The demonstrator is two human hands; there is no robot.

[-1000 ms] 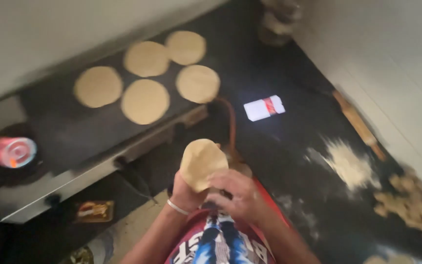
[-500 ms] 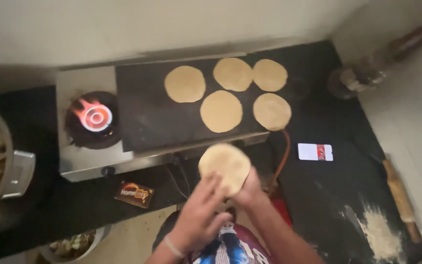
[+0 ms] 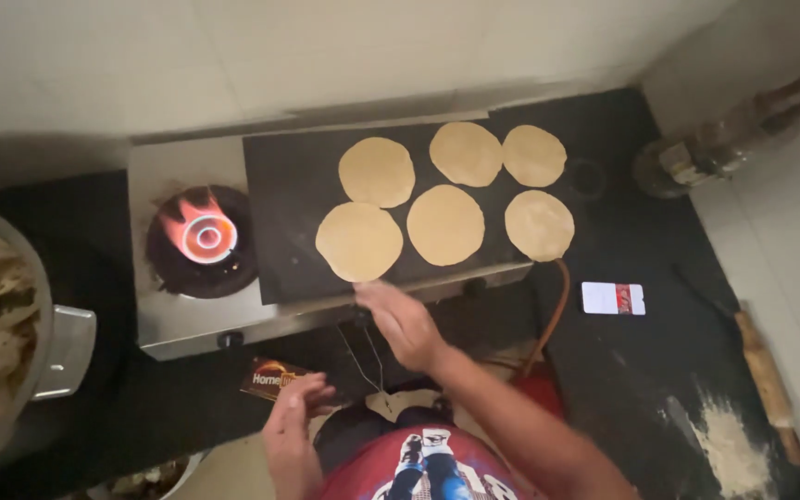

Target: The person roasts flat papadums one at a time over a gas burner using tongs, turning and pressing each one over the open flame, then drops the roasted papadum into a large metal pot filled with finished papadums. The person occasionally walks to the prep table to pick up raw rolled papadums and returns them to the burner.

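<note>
Several round flatbreads lie on a black flat griddle (image 3: 289, 204). The nearest flatbread (image 3: 359, 241) sits at the griddle's front left. My right hand (image 3: 402, 322) hovers just below it, by the griddle's front edge, fingers apart and holding nothing. My left hand (image 3: 293, 421) is lower, near my body, fingers loosely spread and empty, just beside a small brown box (image 3: 275, 378) on the dark counter.
A gas burner (image 3: 204, 236) burns with an open flame left of the griddle. A big metal pot (image 3: 53, 343) of cooked flatbreads stands at far left. An orange gas hose (image 3: 556, 310), a small white-red box (image 3: 613, 298), a rolling pin (image 3: 766, 380) and spilled flour (image 3: 729, 449) are right.
The flatbread that both hands held is now lying on the griddle's front left. Both hands have let go and drawn back, and the view has shifted to the left.
</note>
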